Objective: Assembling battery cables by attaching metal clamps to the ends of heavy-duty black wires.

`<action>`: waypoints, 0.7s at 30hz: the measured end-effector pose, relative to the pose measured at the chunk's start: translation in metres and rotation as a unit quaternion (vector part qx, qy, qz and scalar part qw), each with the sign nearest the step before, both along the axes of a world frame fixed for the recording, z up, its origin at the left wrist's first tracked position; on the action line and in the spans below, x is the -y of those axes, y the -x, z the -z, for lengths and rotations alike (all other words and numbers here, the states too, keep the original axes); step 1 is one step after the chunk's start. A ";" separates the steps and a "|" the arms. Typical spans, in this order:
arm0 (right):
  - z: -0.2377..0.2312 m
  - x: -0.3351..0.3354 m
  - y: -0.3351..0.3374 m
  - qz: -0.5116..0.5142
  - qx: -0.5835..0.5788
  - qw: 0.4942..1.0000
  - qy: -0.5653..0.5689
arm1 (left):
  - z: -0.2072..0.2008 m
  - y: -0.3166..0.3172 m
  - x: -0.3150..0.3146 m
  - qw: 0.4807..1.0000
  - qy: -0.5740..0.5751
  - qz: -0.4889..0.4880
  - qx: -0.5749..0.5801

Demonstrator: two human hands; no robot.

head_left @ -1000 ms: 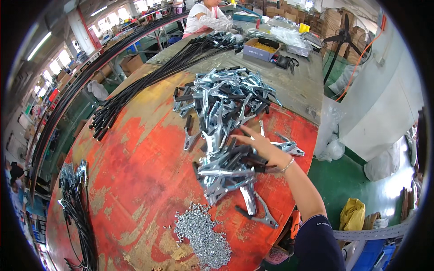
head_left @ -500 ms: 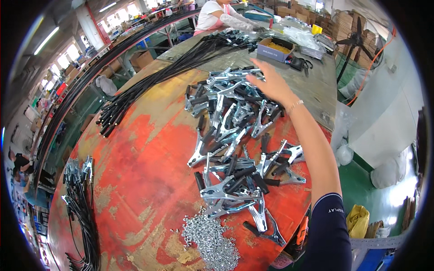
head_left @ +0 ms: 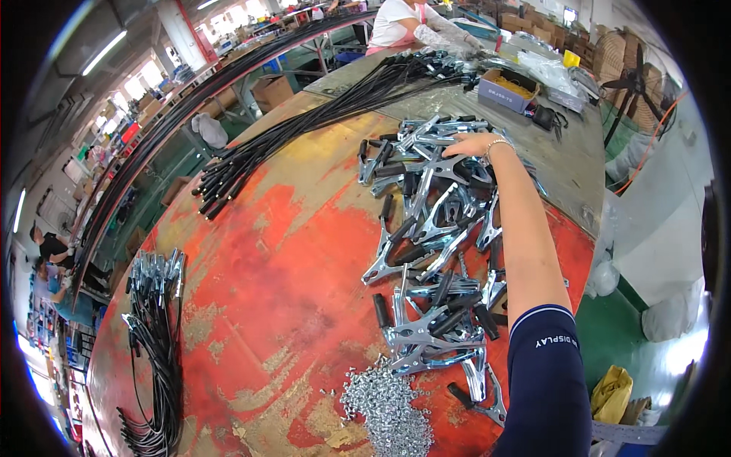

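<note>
My right hand (head_left: 475, 145) reaches into the far part of a pile of silvery metal spring clamps (head_left: 445, 312) with black handle sleeves. Its fingers are bent down and closed on one clamp (head_left: 437, 169), though the fingertips are partly hidden. The other clamps lie tangled around and below the hand, stretching toward the near edge. My forearm passes over the right side of the pile. My left hand is out of view.
Small metal nuts (head_left: 388, 407) lie heaped near the front. Black cables with metal ends (head_left: 156, 327) lie at left, and longer black cables (head_left: 304, 129) at the back. A box of yellow pieces (head_left: 509, 90) stands beyond the pile. A person (head_left: 411, 27) works at the far end.
My right hand has come down from above the pile's far end onto the clamps, and its spread fingers have closed. The whole view has shifted, so the table appears farther right.
</note>
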State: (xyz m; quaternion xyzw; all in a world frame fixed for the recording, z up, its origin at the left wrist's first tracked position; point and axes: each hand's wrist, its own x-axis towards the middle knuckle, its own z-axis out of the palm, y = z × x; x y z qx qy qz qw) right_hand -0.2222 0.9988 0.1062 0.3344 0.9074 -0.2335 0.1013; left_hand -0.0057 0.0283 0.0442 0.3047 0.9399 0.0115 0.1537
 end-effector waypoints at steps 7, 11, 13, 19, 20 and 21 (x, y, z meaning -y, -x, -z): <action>0.003 0.011 -0.023 -0.063 -0.009 0.998 0.007 | 0.062 -0.011 0.077 0.968 -0.092 -0.206 0.109; -0.009 0.040 -0.047 -0.058 -0.023 0.995 0.072 | 0.050 -0.021 0.055 0.994 -0.040 -0.100 0.036; 0.003 0.027 -0.061 -0.085 -0.068 0.992 0.066 | 0.035 -0.012 0.034 0.998 -0.032 -0.052 -0.006; -0.003 0.063 -0.091 -0.165 -0.161 0.970 0.079 | 0.022 -0.012 0.019 0.995 -0.024 -0.014 -0.094; -0.006 0.070 -0.098 -0.188 -0.176 0.964 0.072 | 0.022 -0.010 0.017 0.993 -0.027 -0.012 -0.110; -0.009 0.071 -0.105 -0.234 -0.165 0.958 0.015 | 0.022 -0.006 0.015 0.992 -0.025 -0.008 -0.126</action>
